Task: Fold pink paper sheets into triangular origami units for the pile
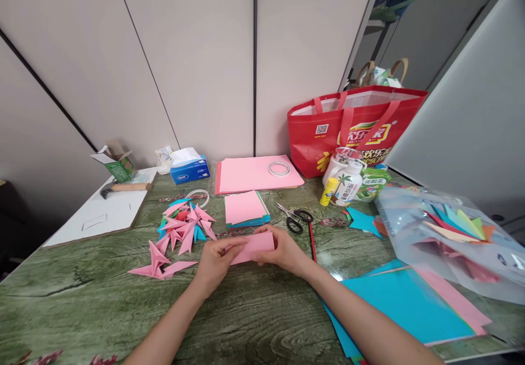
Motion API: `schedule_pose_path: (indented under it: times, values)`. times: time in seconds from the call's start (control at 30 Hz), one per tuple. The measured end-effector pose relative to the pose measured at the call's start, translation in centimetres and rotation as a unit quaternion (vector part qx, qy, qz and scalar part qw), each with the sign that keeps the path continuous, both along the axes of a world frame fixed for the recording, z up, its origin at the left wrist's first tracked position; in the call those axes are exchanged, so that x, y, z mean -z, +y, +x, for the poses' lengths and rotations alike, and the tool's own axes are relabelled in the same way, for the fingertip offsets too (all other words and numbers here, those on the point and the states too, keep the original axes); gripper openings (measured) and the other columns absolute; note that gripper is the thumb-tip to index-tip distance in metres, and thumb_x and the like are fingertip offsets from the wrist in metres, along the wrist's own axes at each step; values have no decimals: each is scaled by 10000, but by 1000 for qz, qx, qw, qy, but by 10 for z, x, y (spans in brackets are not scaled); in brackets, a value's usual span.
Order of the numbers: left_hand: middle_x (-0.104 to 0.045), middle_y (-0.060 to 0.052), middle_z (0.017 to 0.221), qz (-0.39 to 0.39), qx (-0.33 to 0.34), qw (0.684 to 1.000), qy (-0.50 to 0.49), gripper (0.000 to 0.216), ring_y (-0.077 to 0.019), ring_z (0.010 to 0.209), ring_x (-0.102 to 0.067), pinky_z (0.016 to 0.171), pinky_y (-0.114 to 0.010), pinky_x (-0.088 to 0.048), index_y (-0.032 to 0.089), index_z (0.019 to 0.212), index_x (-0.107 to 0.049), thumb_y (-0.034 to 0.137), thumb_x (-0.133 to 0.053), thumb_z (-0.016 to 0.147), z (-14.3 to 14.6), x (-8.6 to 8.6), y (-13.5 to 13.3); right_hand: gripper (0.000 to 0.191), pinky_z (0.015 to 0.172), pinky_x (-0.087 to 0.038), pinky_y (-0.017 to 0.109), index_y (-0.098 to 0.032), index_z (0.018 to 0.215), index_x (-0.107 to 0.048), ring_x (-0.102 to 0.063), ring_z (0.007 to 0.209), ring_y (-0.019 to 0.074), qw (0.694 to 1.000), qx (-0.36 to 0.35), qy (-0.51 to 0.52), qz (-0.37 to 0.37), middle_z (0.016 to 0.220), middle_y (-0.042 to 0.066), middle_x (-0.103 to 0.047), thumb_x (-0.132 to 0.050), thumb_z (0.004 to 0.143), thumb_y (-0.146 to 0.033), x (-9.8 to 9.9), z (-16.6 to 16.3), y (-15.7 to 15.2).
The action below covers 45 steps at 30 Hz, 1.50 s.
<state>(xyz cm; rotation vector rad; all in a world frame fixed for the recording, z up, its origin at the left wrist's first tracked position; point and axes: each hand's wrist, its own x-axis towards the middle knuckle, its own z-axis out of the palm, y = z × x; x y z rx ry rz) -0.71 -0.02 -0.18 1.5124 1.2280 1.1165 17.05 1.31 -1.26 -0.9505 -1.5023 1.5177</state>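
A piece of pink paper, folded into a rectangle, is held up between both hands over the near middle of the table. My left hand pinches its left end, thumb on the near face. At the other end my right hand grips the paper, with some fingers hidden behind it. Just beyond lies a stack of square paper, pink on top with blue and other colours below. Left of my left hand, folded paper stars in pink, red and blue form a pile. Black-handled scissors rest beyond my right hand.
Large pink sheets with a ring on top lie by the wall. A glue stick, a white bottle and a red bag stand back right. Blue sheets and a plastic bag lie right; a hammer lies left.
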Motion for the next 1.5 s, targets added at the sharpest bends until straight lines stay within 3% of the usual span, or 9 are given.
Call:
schedule_pose_path:
  times: [0.17, 0.63, 0.93, 1.33, 1.5]
  values:
    - [-723, -45, 850, 15, -6, 1000, 19, 195, -210, 773, -652, 711, -284, -501, 186, 840, -715, 234, -609, 683, 0, 3, 0, 319, 458, -437, 214, -125, 752, -549, -530, 468, 101, 999, 17, 8, -30, 555, -30, -589, -725, 545, -292, 2, -2, 1]
    - [-720, -32, 871, 34, -48, 998, -5, 176, -189, 798, -655, 729, -251, -500, 197, 839, -711, 201, -627, 684, -1, 7, 1, 380, 433, -476, 225, -141, 737, -574, -537, 466, 100, 992, 78, 85, -48, 611, -16, -622, -772, 463, -315, 4, -8, 2]
    - [-719, -21, 879, 73, -79, 994, -25, 161, -179, 846, -646, 808, -268, -487, 207, 814, -714, 185, -623, 683, -7, 7, 5, 321, 518, -502, 235, -133, 706, -604, -576, 526, 105, 990, 56, 96, -81, 600, -11, -625, -749, 514, -345, 1, -2, 4]
    - [-721, -37, 862, 38, -104, 992, -56, 196, -182, 799, -648, 745, -253, -496, 199, 833, -713, 213, -663, 644, -4, 9, 6, 276, 511, -495, 229, -135, 628, -613, -565, 481, 96, 982, 97, 130, -96, 564, -17, -638, -780, 464, -281, -2, -4, 5]
    - [-721, -48, 863, 28, -109, 992, -63, 210, -186, 788, -643, 737, -262, -494, 186, 840, -712, 228, -665, 639, -5, 9, 6, 308, 497, -478, 201, -127, 731, -649, -579, 492, 95, 987, 75, 121, -77, 562, -6, -648, -769, 496, -284, -1, -2, 5]
